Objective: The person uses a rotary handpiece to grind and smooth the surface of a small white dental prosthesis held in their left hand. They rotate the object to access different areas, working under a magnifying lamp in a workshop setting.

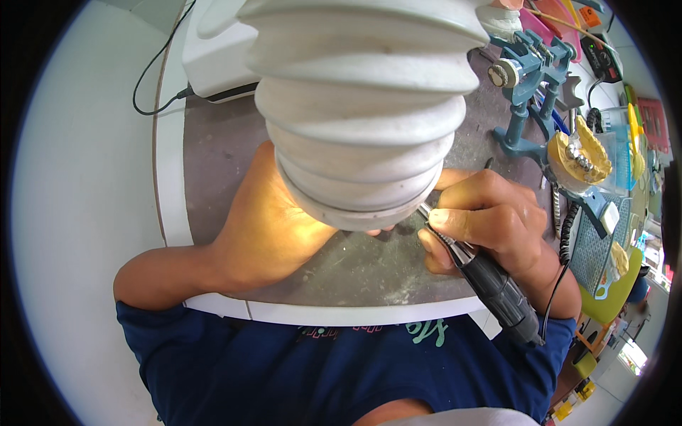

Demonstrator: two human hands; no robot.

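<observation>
My right hand (494, 216) is closed around a black and silver rotary handpiece (497, 291), held like a pen with its metal tip pointing up and left. A black cord runs from the handpiece's rear end. My left hand (273, 224) reaches in from the left, lit on its palm side. A wide white corrugated suction hose (362, 121) covers most of its fingers; only some fingertips show below the rim. Whatever the left hand may hold is hidden behind the hose, as is the handpiece's working end. Both hands are over the dark, dusty worktop (376, 280).
A blue-grey dental articulator (529, 92) stands at the far right. Beside it sits a yellow dental cast (582, 160) with metal teeth. A blue-grey mesh basket (593, 245) lies along the right side. A white machine (220, 53) with a black cable occupies the far left.
</observation>
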